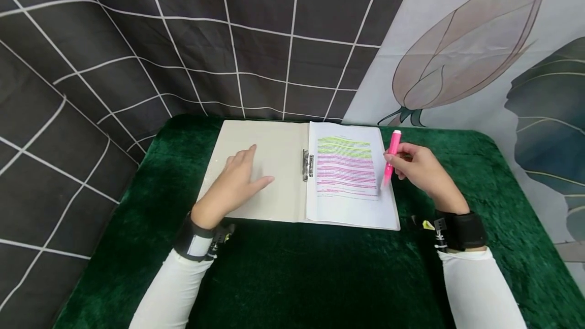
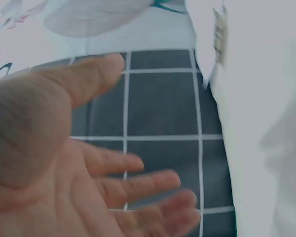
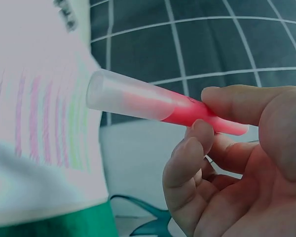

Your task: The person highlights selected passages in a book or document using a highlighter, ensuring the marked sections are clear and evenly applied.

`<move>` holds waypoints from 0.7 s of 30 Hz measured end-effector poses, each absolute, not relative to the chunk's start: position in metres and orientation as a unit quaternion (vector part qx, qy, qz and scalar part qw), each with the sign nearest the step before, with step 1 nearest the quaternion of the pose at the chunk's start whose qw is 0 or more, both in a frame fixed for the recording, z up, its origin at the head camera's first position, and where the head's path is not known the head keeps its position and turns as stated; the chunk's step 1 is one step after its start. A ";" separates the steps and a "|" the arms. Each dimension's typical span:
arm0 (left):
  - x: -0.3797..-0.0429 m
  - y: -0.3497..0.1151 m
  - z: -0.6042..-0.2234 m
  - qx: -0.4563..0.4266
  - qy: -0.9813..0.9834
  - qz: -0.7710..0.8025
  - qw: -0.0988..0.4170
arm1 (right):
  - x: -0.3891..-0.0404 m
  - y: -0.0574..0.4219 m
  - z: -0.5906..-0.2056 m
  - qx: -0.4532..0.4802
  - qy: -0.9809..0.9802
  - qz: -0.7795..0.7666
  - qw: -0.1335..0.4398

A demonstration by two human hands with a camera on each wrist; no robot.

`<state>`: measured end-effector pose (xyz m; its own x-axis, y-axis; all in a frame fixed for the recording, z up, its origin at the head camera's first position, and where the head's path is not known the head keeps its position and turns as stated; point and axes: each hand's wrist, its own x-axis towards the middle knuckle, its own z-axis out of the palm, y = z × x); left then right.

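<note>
My right hand [image 1: 417, 166] pinches a pink highlighter [image 1: 392, 154] between thumb and fingers, above the right edge of a printed page [image 1: 347, 166]. A translucent cap covers the highlighter's lower end, as the right wrist view shows the highlighter [image 3: 148, 102] with its cap on. The page bears yellow-green lines at the top and pink lines below them. It lies on the right side of an open cream binder [image 1: 283, 192]. Over the binder's left cover is my left hand [image 1: 233, 179], fingers extended and thumb out to the side, holding nothing; in the left wrist view the palm [image 2: 44, 173] shows.
A metal clip [image 1: 307, 165] sits at the binder's spine. Dark green plush cloth [image 1: 292, 273] covers the table. Behind it hang a dark grid-patterned curtain [image 1: 260, 50] and a pale cloth with a flower print [image 1: 461, 39]. Each wrist wears a black strap.
</note>
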<state>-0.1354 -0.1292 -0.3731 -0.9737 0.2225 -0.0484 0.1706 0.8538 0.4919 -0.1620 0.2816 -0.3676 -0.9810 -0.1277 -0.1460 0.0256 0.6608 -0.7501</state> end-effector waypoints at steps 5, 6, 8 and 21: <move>-0.136 -0.110 -0.365 0.155 0.945 0.283 0.052 | -0.157 0.272 -0.365 -0.038 0.893 -0.440 0.089; -0.136 -0.107 -0.364 0.162 0.943 0.288 0.051 | -0.156 0.271 -0.365 -0.043 0.891 -0.443 0.088; -0.135 -0.101 -0.363 0.170 0.937 0.302 0.050 | -0.155 0.268 -0.364 -0.051 0.888 -0.450 0.087; -0.144 -0.065 -0.359 0.208 0.888 0.404 0.073 | -0.147 0.250 -0.357 -0.086 0.843 -0.525 0.082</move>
<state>-0.1437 -0.0648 -0.3593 -0.9026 0.4287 0.0385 0.3108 0.5873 0.7473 -0.1474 0.2501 -0.3574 -0.9718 -0.2310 -0.0467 -0.0597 0.4331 -0.8994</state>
